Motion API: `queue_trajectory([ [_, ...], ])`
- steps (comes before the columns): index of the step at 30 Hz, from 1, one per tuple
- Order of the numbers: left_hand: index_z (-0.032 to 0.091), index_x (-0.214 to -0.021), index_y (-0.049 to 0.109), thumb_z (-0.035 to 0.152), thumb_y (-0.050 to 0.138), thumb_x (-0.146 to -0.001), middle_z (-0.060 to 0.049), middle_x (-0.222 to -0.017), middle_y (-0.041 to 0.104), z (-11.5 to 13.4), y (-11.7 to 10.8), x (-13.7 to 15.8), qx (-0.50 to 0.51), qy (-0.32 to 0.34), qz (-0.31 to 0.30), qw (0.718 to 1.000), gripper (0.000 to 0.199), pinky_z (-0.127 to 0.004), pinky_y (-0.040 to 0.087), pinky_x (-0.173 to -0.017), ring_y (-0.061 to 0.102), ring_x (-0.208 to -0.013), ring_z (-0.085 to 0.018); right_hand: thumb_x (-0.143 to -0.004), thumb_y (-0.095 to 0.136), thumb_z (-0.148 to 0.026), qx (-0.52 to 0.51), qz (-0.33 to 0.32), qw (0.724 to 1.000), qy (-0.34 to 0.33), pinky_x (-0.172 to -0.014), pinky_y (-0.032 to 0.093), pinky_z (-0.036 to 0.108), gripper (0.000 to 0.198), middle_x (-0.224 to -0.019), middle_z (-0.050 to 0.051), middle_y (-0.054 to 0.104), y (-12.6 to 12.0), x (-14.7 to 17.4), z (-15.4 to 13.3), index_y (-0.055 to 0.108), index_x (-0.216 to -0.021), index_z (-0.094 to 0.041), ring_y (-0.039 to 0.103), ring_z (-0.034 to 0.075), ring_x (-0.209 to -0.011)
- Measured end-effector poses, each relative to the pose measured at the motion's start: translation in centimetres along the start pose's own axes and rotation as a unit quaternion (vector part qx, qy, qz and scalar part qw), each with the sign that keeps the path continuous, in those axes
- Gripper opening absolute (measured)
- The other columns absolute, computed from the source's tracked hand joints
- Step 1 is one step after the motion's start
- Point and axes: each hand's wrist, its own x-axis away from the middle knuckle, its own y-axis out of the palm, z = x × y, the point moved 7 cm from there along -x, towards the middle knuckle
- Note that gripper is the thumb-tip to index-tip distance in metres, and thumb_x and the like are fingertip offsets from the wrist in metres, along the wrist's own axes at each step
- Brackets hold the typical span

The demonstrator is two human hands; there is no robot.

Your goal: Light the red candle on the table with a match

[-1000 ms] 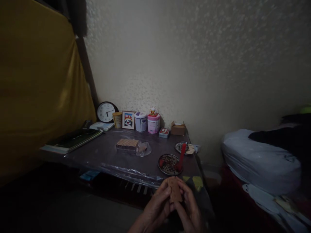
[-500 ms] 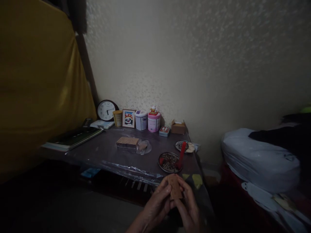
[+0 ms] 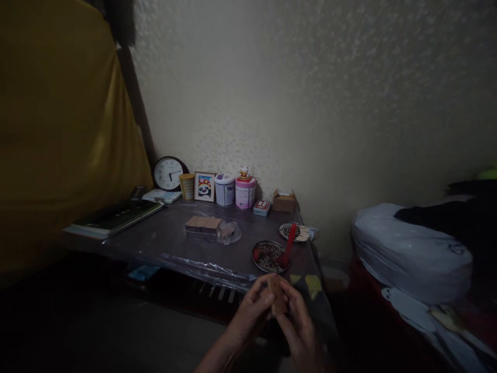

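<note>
At the bottom centre of the frame, the left hand [image 3: 252,311] and the right hand [image 3: 297,326] meet around a small tan piece [image 3: 276,299], flat and card-like, though the dim light keeps me from telling what it is. It stands roughly upright between the two hands, its long axis running up and down and leaning slightly toward the upper left, with its top edge showing above the fingers [image 3: 267,296]. The left hand's fingers are curled closed against the left face and top of the piece; the right hand's fingers are bent in and pinch it from the right and below. Both hands touch it, so neither is nearer than the other, and the piece lies directly between them rather than out ahead. Just beyond the hands, toward the centre of the frame, is the near edge of the bench [image 3: 174,238], covered in clear plastic. On it, closest to the hands, sits a round metal dish [image 3: 267,256] with dark bits and a red tool [image 3: 289,247] leaning across it; a second dish [image 3: 289,231] lies just behind. Left of these is a flat block of tan pieces [image 3: 202,225] beside a crumpled clear bag [image 3: 230,231]. Along the wall stand a clock [image 3: 167,173], a small framed picture [image 3: 204,186], two tubs [image 3: 235,190] and a cardboard box [image 3: 284,200]. A white bundle [image 3: 407,248] lies at the right.
</note>
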Motion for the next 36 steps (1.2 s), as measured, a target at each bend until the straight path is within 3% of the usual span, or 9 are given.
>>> queue_trajectory([
  [9, 0.021, -0.111, 0.058, 0.022, 0.069, -0.073, -0.006, -0.095, 0.067, 0.8, 1.3, 0.4, 0.03, -0.015, -0.04, 0.999, 0.04, -0.026, 0.044, -0.079, 0.062, -0.09, -0.018, -0.086, 0.052, -0.032, 0.0, 0.004, 0.999, -0.041, -0.103, 0.038, 0.041, 0.042, -0.135, 0.008, 0.048, -0.2, -0.2, 0.0, 0.044, -0.127, -0.027, 0.046, 0.026, -0.124],
  [18, 0.021, -0.113, 0.056, 0.023, 0.063, -0.078, -0.009, -0.097, 0.067, 0.5, 1.6, 0.5, 0.03, -0.034, -0.052, 0.998, 0.036, -0.026, 0.046, -0.075, 0.063, -0.094, -0.02, -0.084, 0.054, -0.03, -0.016, -0.004, 1.0, -0.023, -0.102, 0.039, 0.04, 0.044, -0.132, 0.008, 0.049, -0.5, -0.1, 0.3, 0.041, -0.126, -0.027, 0.047, 0.025, -0.122],
  [26, 0.019, -0.105, 0.06, 0.03, 0.066, -0.075, -0.006, -0.086, 0.065, 0.2, 0.4, 0.2, -0.035, -0.045, 0.003, 0.998, 0.033, -0.02, 0.045, -0.055, 0.06, -0.068, -0.013, -0.08, 0.058, -0.025, 0.062, 0.045, 0.995, -0.063, -0.101, 0.041, 0.041, 0.044, -0.126, 0.009, 0.052, -1.0, -0.4, 0.1, 0.045, -0.121, -0.026, 0.05, 0.026, -0.119],
  [31, 0.017, -0.101, 0.059, 0.034, 0.069, -0.071, -0.001, -0.072, 0.063, 0.0, -0.8, -0.1, -0.066, -0.044, 0.049, 0.996, 0.036, -0.018, 0.041, -0.052, 0.055, -0.056, -0.009, -0.081, 0.057, -0.028, 0.027, 0.02, 0.999, -0.027, -0.099, 0.043, 0.04, 0.052, -0.131, 0.01, 0.05, -0.7, -0.6, 0.7, 0.038, -0.129, -0.026, 0.05, 0.024, -0.121],
  [36, 0.017, -0.103, 0.056, 0.038, 0.066, -0.075, 0.001, -0.061, 0.062, 0.3, -0.6, -0.2, -0.169, 0.004, 0.04, 0.985, 0.036, -0.021, 0.039, -0.055, 0.054, -0.055, -0.011, -0.08, 0.058, -0.04, 0.03, 0.063, 0.998, 0.008, -0.084, 0.052, 0.035, 0.037, -0.112, 0.01, 0.063, -2.1, -1.2, 1.1, 0.054, -0.112, -0.022, 0.063, 0.023, -0.099],
])
